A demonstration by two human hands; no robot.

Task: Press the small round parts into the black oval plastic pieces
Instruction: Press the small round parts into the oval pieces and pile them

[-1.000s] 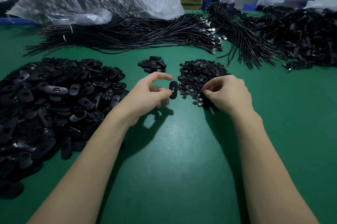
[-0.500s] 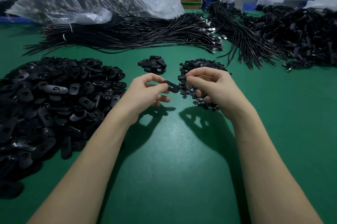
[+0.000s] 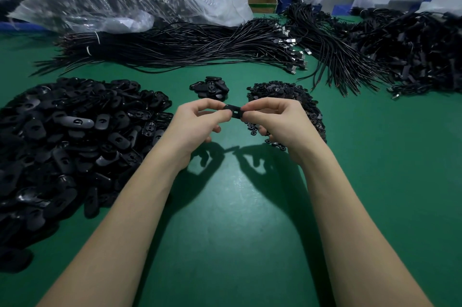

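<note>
1. We hold one black oval piece (image 3: 233,112) in the air above the green surface (image 3: 237,219), between the two hands. The left hand (image 3: 193,124) pinches its left end with thumb and forefinger; the right hand (image 3: 280,121) pinches its right end in the same way. So each grip is pinching this piece.
2. We cannot tell if a small round part is already in the opening of the piece; it is too small to see.
3. The pile of round parts (image 3: 280,91) lies just behind the right hand, the big pile of oval pieces (image 3: 70,136) is at the left, and a small heap (image 3: 210,86) sits between them.
4. Risk, in our judgement: if the round part sits tilted when we press, it may jam or pop out and fall among the loose parts.
5. Also, pressing with only the fingertips at the two ends could bend the piece or let it slip away.
</note>
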